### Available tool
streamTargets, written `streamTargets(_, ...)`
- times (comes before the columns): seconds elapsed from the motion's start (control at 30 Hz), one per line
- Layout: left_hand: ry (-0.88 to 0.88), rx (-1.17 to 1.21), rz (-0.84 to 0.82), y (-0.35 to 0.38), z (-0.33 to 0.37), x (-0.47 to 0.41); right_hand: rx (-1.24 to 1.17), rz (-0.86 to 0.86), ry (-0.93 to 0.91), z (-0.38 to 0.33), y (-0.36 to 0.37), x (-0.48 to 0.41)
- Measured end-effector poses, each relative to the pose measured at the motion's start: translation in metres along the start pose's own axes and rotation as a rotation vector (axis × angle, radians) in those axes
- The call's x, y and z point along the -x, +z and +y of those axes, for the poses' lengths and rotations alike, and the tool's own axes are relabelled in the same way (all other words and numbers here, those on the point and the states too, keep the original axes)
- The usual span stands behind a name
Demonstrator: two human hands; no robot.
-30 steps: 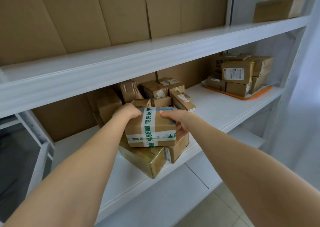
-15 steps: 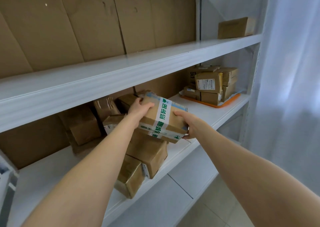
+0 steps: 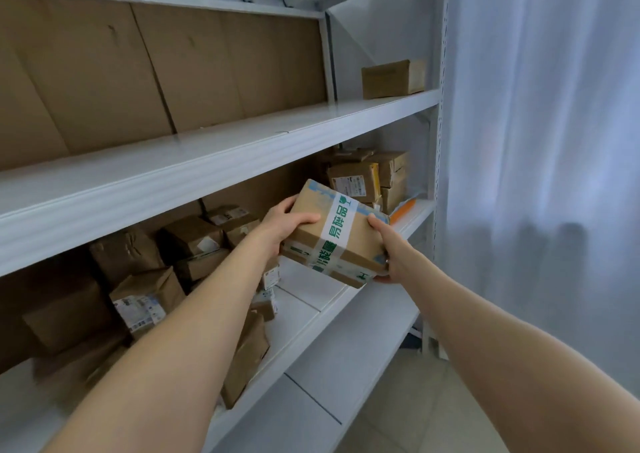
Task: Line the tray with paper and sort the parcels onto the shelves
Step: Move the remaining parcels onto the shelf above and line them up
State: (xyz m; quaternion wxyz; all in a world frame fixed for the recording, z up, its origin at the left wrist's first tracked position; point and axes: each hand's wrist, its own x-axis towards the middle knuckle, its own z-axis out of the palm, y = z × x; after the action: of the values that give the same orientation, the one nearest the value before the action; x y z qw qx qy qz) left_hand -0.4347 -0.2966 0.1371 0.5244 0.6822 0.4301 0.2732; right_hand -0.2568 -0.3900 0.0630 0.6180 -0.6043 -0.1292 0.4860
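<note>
We note sorting step in hand: L hand (image 3: 282, 222) and R hand (image 3: 391, 255) clasp taped parcel (image 3: 332, 234) end-to-end, tilted, above mid shelf (image 3: 304, 279); next move, we judge, needs free spot, poss. orange tray (image 3: 403, 209) at 2 o'clock

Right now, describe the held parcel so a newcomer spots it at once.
On the white shelving unit, look above the middle shelf, right of the parcel heap. Left hand and right hand grip a tilted cardboard parcel. Only it carries white tape with green printing.
</note>
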Motion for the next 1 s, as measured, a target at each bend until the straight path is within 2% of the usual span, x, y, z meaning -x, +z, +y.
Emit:
streamTargets(0.27,0.093,-0.085,-0.066,0.053,0.054,-0.019,-0.284,-0.126,-0.017,-0.028,-0.059,-0.011)
streamTargets(0.4,0.124,-0.107,-0.062,0.073,0.084,-0.021,-0.369,-0.279,-0.052,-0.046,-0.073,-0.008)
streamTargets(0.57,0.159,-0.095,-0.001,0.088,0.121,-0.021,-0.443,-0.347,-0.101,-0.07,-0.086,-0.005)
streamTargets(0.83,0.366,0.081,0.296,0.113,0.168,-0.029,-0.585,-0.308,-0.214,-0.124,-0.078,0.01)
streamTargets(1.0,0.429,0.109,0.208,0.135,0.179,-0.029,-0.666,-0.266,-0.329,-0.163,-0.066,0.013)
